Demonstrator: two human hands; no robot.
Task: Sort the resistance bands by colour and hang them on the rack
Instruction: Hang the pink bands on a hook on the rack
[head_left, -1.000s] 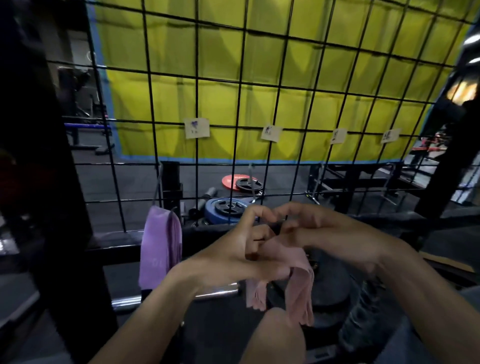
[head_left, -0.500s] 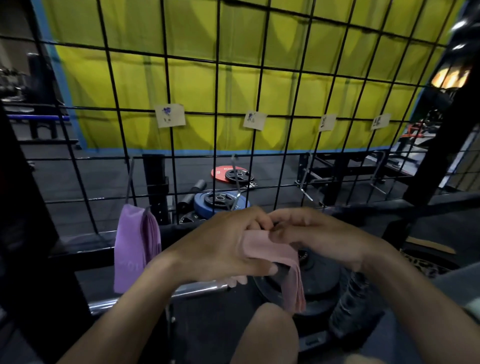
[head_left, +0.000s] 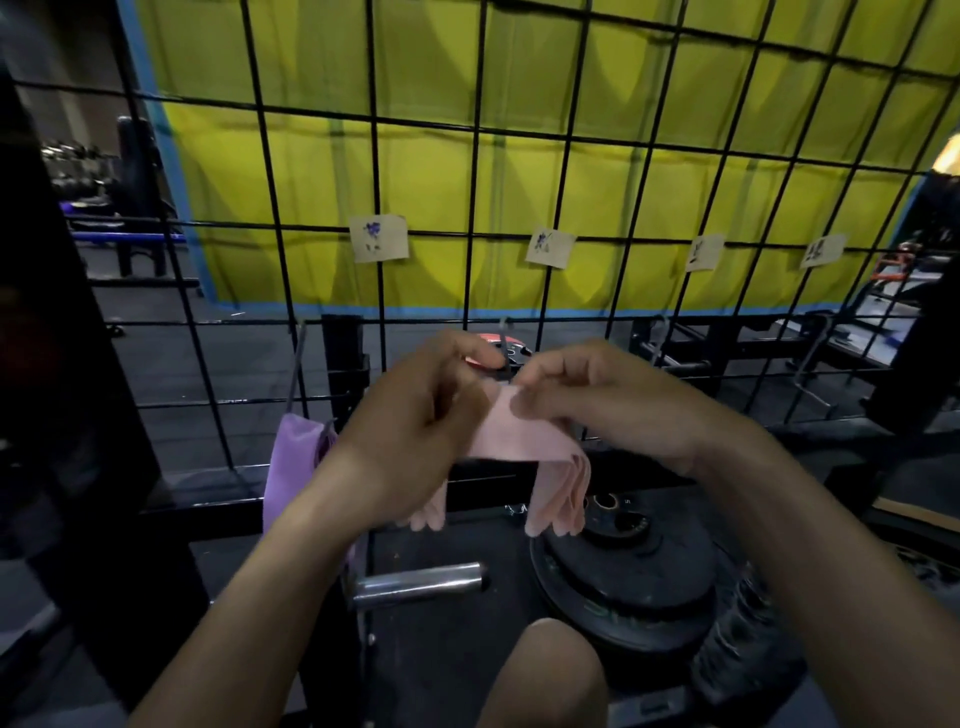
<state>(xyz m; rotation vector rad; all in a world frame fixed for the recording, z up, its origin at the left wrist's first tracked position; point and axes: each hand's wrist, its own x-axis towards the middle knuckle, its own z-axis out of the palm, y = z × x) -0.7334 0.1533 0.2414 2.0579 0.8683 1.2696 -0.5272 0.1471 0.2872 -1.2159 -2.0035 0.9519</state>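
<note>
Pink bands (head_left: 519, 441) are pinched in both grips, left hand (head_left: 415, 421) and right hand (head_left: 608, 405), closed, just before the rack (head_left: 561, 171); purple band (head_left: 291, 467) is hung left.

Both bare forearms reach forward and converge at chest height. The left hand (head_left: 415, 415) curls its fingers closed around one end of a soft pink fabric band (head_left: 519, 441), while the right hand (head_left: 597, 400) pinches its upper edge, knuckles up.
</note>
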